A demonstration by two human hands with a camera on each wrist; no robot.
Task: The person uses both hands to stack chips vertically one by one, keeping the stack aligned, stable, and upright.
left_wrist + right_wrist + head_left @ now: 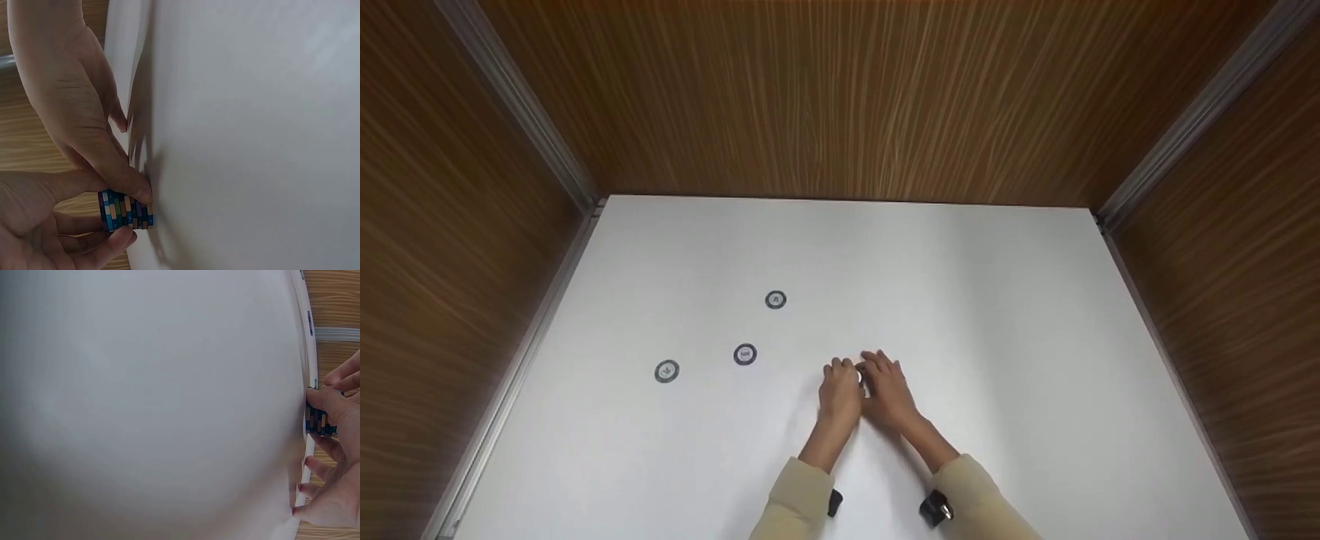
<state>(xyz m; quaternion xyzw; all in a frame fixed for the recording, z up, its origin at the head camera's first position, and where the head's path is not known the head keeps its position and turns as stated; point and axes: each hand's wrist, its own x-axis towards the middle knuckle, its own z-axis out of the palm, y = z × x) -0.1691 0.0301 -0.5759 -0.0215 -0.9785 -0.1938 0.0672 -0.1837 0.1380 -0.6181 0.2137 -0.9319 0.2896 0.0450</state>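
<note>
Between the two hands stands a short stack of poker chips (860, 377), with striped blue, orange and green edges plain in the left wrist view (125, 210). The left hand (838, 396) grips the stack from its left, fingers bent about its upper part. From the other side, the right hand (889, 394) holds it with thumb and forefinger; its other fingers spread down to the table in the right wrist view. The stack (316, 421) appears to stand on the white tabletop. Its far side is hidden behind fingers.
Three single chips lie flat, apart from one another, left of the hands: a far one (775, 299), a middle one (745, 354) and a leftmost one (667, 371). Wood-grain panels (847, 97) wall the white table (1035, 337) at back and sides.
</note>
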